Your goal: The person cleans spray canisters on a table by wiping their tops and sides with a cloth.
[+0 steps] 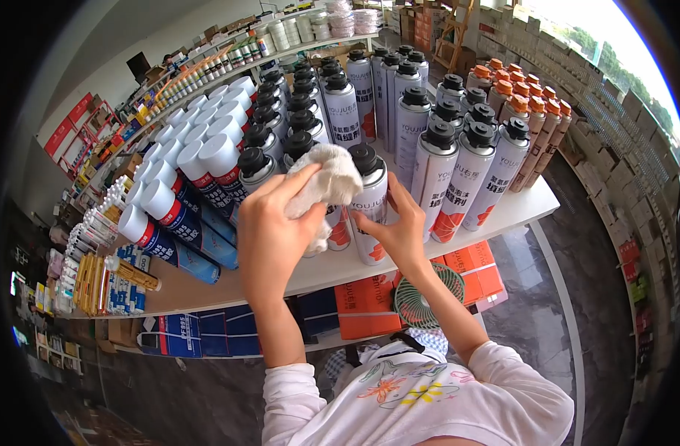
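Note:
A white cloth point(326, 178) is bunched in my left hand point(277, 223), its fingers closed around it. The cloth is beside the black cap of a white-and-red spray can point(371, 223), which stands near the front edge of the table. Around the body of this can my right hand point(401, 227) curves, thumb on the near side and fingers on the right side. The can looks upright. More white cans with black caps point(438, 167) stand close on its right, and others are partly hidden behind my left hand.
Rows of blue cans with white caps point(162, 199) fill the table's left part; orange-capped cans point(529, 111) stand at the right. The white table's front edge point(496, 232) runs below my hands. Orange boxes point(366, 305) and a green fan point(431, 296) are underneath.

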`<control>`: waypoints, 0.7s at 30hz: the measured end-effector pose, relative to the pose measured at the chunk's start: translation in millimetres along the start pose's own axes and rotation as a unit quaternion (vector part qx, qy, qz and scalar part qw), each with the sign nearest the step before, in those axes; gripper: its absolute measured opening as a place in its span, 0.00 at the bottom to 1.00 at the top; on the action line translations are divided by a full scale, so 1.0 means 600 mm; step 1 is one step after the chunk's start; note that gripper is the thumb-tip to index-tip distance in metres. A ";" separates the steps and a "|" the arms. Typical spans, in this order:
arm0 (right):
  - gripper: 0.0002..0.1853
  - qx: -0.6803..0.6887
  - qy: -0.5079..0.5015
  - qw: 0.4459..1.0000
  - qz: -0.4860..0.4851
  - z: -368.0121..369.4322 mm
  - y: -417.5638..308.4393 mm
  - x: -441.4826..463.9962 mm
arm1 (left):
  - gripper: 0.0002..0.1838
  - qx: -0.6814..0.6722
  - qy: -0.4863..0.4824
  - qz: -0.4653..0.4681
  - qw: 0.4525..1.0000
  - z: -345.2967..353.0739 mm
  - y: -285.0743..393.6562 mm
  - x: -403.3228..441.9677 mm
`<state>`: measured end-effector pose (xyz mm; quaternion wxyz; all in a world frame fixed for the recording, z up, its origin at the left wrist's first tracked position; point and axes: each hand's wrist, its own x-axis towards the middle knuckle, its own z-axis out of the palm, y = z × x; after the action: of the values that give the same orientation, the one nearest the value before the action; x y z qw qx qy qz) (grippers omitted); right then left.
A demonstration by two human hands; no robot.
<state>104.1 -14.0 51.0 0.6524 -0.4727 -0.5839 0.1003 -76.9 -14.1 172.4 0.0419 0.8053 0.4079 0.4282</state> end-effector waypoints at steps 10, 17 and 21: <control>0.40 -0.023 0.025 0.999 0.007 0.012 0.008 -0.005 | 0.34 0.135 0.078 0.194 0.969 0.032 0.041 0.031; 0.47 -0.038 -0.015 0.999 0.033 0.002 0.018 -0.017 | 0.32 0.086 0.078 0.195 0.974 0.087 0.037 -0.013; 0.45 -0.048 -0.010 0.999 0.013 0.005 0.031 -0.014 | 0.31 0.060 0.071 0.185 0.978 0.092 0.026 -0.045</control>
<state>107.0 -8.6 31.2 0.6214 -0.5104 -0.5882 0.0856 -35.5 -27.7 126.2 -0.1157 0.8356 0.2787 0.4590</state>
